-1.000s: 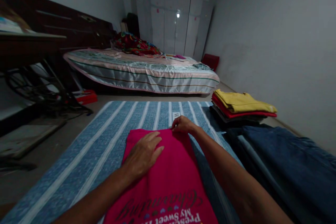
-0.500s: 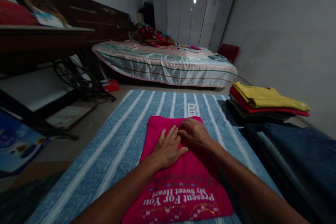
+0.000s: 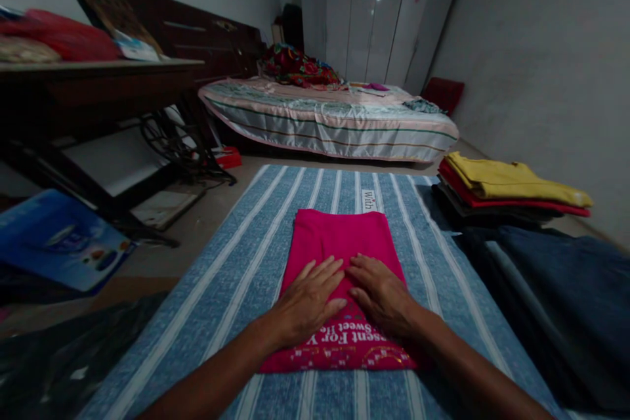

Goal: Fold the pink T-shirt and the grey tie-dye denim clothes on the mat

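Note:
A folded pink T-shirt [image 3: 344, 233] lies on the blue, white-striped cloth [image 3: 236, 262] in front of me. White print and gold marks show on its near part, partly hidden under my hands. My left hand [image 3: 310, 298] rests flat on the shirt's left side, fingers stretched out. Beside it, on the right side of the shirt, my right hand [image 3: 381, 292] lies palm down with its fingers extended. The two hands are close together, and neither grips the fabric.
To the right stand a stack topped by a yellow folded garment [image 3: 516, 180] and a pile of dark blue jeans [image 3: 566, 269]. A bed [image 3: 325, 125] is farther back. On the left are a sewing-machine table [image 3: 98, 82] and a blue box [image 3: 63, 239].
Both hands have slid nearer to me over the shirt, and the right fingers have gone from bent to flat. The shirt's near edge now lies farther away. The view has shifted left.

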Action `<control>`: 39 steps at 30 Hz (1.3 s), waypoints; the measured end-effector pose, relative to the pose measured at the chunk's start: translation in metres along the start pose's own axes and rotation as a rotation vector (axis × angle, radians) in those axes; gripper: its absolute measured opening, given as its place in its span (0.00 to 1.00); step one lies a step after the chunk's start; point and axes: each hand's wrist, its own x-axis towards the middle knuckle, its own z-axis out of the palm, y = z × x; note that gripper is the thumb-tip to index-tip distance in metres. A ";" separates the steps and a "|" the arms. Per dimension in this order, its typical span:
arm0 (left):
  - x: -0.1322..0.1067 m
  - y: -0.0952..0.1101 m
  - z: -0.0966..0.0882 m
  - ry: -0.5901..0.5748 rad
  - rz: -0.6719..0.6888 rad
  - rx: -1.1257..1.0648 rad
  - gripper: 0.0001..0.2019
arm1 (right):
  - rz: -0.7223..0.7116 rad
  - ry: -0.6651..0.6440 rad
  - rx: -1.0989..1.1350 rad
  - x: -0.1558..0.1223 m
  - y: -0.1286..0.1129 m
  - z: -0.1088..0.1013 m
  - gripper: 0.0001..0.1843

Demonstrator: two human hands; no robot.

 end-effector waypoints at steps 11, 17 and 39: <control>-0.008 0.003 0.001 -0.052 -0.045 0.032 0.29 | 0.026 -0.119 -0.129 -0.010 -0.008 0.006 0.26; -0.009 -0.001 0.005 -0.026 -0.026 0.043 0.29 | 0.038 -0.099 -0.097 -0.012 -0.009 0.007 0.25; -0.028 -0.021 0.010 0.091 -0.292 0.206 0.25 | 0.041 -0.065 -0.091 -0.014 -0.006 0.008 0.25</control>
